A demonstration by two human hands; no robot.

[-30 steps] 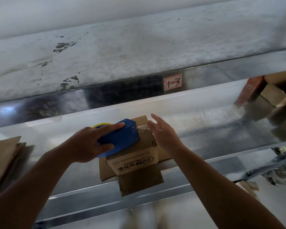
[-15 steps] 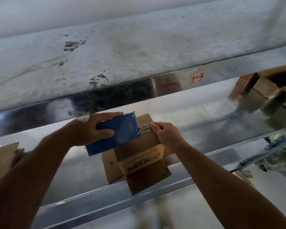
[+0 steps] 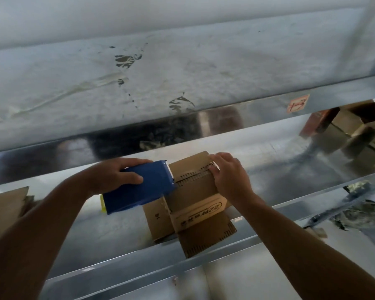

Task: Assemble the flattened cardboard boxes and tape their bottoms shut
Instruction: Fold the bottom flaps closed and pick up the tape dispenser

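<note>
A small brown cardboard box stands on the shiny metal shelf, with a strip of brown tape running over its top and down its front. My left hand grips a blue tape dispenser, whose toothed edge sits at the box's left top edge. A yellow part shows at the dispenser's rear. My right hand holds the box's far right corner, fingers curled over the taped edge.
Flattened cardboard lies at the shelf's left end. Several assembled boxes are stacked at the far right. A metal beam with a pink label runs above the shelf. The shelf's front rail lies below the box.
The dispenser has slid off the box top to the left and tilted flatter. My right hand went from open fingers beside the box to curling over its far corner.
</note>
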